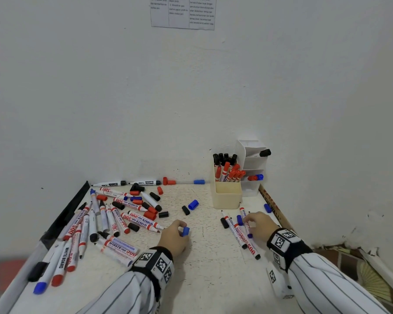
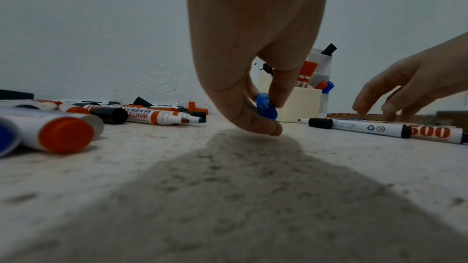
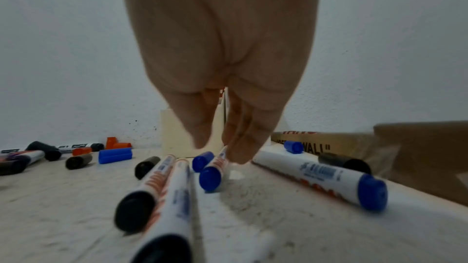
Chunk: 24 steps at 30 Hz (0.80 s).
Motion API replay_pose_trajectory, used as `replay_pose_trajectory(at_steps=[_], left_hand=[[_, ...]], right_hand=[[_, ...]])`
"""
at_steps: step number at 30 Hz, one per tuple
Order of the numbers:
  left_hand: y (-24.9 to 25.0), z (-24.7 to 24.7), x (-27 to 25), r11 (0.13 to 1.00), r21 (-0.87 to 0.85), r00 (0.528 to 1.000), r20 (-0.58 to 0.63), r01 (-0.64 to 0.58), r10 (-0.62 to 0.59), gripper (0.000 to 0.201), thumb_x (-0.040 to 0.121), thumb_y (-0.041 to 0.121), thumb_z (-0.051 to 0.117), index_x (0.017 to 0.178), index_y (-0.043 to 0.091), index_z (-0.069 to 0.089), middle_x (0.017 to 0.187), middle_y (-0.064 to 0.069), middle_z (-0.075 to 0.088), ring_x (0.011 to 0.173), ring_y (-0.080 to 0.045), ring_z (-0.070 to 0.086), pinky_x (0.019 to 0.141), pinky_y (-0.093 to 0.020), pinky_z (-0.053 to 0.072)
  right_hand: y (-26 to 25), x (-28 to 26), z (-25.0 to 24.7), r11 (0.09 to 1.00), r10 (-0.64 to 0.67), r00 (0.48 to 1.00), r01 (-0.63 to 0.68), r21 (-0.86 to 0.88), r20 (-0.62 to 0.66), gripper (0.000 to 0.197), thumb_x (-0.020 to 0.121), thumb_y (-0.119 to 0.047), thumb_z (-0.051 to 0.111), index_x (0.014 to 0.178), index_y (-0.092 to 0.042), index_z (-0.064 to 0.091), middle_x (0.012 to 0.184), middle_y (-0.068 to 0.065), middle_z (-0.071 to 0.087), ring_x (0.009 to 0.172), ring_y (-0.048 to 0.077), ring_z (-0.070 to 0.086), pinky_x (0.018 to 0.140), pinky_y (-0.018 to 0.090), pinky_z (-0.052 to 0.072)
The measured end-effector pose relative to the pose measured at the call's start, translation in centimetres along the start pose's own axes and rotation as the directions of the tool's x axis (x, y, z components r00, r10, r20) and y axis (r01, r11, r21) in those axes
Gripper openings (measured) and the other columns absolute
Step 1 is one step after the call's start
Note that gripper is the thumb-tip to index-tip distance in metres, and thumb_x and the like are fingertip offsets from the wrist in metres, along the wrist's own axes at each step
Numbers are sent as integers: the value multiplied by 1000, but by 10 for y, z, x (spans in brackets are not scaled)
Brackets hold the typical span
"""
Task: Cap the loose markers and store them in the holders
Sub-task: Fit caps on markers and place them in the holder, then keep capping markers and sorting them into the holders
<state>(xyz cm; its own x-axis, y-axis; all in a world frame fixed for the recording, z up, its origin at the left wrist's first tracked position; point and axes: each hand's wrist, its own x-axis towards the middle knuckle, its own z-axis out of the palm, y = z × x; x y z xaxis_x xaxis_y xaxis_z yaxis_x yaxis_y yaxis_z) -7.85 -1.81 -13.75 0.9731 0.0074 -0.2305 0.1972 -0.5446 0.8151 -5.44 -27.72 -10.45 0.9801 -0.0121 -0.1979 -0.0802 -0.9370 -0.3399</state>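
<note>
cream holder point(image 1: 227, 196): stands by the wall, black-capped and red-capped markers upright in its back part, front part bare.
white holder point(image 1: 251, 164): just beside it, one black-capped marker on top tier, one red and one blue lower.
left hand point(image 1: 175, 236): pinches a blue cap point(image 1: 185, 231) just above the table point(image 1: 209, 268).
right hand point(image 1: 260, 225): fingers down on a blue-ended marker point(image 3: 214, 169); i cannot tell if it grips.
loose pile point(image 1: 114, 218): many markers and caps at left, too many to count.

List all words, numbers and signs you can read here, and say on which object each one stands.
"WHITE BOARD": marker at table's left.
"MARKER": marker near left hand.
"500": marker by right hand.
"WALL": cardboard strip.
Recycling sign: black-ended marker.
Wall paper: too small.
Wristband codes: patterns only.
</note>
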Motion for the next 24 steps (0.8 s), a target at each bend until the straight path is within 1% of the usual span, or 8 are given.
replay_pose_trajectory(at_steps=[3, 6, 8, 10, 12, 15, 19, 24], left_hand=[[0, 2, -1, 1000, -8, 1000, -5, 2, -2, 26, 90, 6, 53, 114, 15, 50, 96, -10, 63, 75, -19, 57, 68, -25, 50], [1, 5, -1, 1000, -12, 1000, -9, -1, 0, 25, 90, 8, 54, 113, 15, 50, 95, -9, 62, 74, -18, 56, 64, -24, 49], [2, 7, -1, 1000, -18, 1000, -9, 1, -1, 25, 89, 8, 55, 113, 15, 51, 94, -9, 62, 74, -19, 56, 66, -26, 51], [3, 9, 0, 1000, -15, 1000, -4, 2, -2, 25, 89, 8, 56, 112, 16, 51, 94, -9, 62, 75, -20, 56, 74, -32, 52], [4, 11, -1, 1000, -6, 1000, 0, 8, -8, 25, 88, 8, 57, 111, 17, 51, 96, -10, 63, 77, -20, 57, 79, -34, 52], [4, 13, -1, 1000, 6, 1000, 1, 8, -8, 26, 87, 8, 57, 111, 17, 51, 96, -10, 63, 77, -20, 57, 77, -32, 53], [4, 14, -1, 1000, 8, 1000, 5, 5, -5, 25, 88, 7, 56, 111, 17, 52, 95, -9, 61, 78, -20, 57, 75, -31, 51], [4, 14, -1, 1000, 11, 1000, -3, 9, -9, 25, 88, 8, 57, 110, 18, 52, 102, -13, 64, 79, -21, 57, 78, -33, 52]], right_hand=[[17, -1, -11, 989, 136, 988, -139, -40, -75, 34, 87, 0, 51, 118, -16, 56, 127, 4, 50, 116, 19, 50, 100, 23, 39], [36, -5, -14, 972, 222, 975, -223, -72, -19, 36, 83, -5, 58, 117, -18, 56, 127, 5, 51, 112, 18, 52, 96, 26, 46], [41, -7, -12, 971, 222, 974, -217, -98, 43, 44, 78, -5, 64, 118, -20, 54, 123, 3, 52, 106, 16, 53, 87, 23, 49], [41, -9, -11, 973, 210, 975, -200, -119, 75, 53, 74, -4, 68, 120, -23, 51, 119, 2, 52, 101, 14, 54, 80, 20, 49], [40, -11, -11, 974, 190, 977, -175, -147, 97, 59, 74, 0, 67, 123, -27, 48, 119, 2, 51, 103, 15, 54, 82, 21, 50], [42, -15, -12, 976, 142, 982, -119, -185, 120, 64, 75, 5, 63, 126, -31, 47, 119, 1, 52, 104, 15, 54, 85, 21, 49], [45, -18, -10, 985, 129, 988, -118, -126, 88, 60, 77, 2, 65, 125, -29, 46, 106, -2, 51, 97, 14, 56, 78, 20, 50], [43, -18, -9, 990, 136, 990, -135, -45, 27, 42, 85, -9, 61, 121, -24, 45, 90, -4, 51, 82, 11, 54, 78, 21, 50]])
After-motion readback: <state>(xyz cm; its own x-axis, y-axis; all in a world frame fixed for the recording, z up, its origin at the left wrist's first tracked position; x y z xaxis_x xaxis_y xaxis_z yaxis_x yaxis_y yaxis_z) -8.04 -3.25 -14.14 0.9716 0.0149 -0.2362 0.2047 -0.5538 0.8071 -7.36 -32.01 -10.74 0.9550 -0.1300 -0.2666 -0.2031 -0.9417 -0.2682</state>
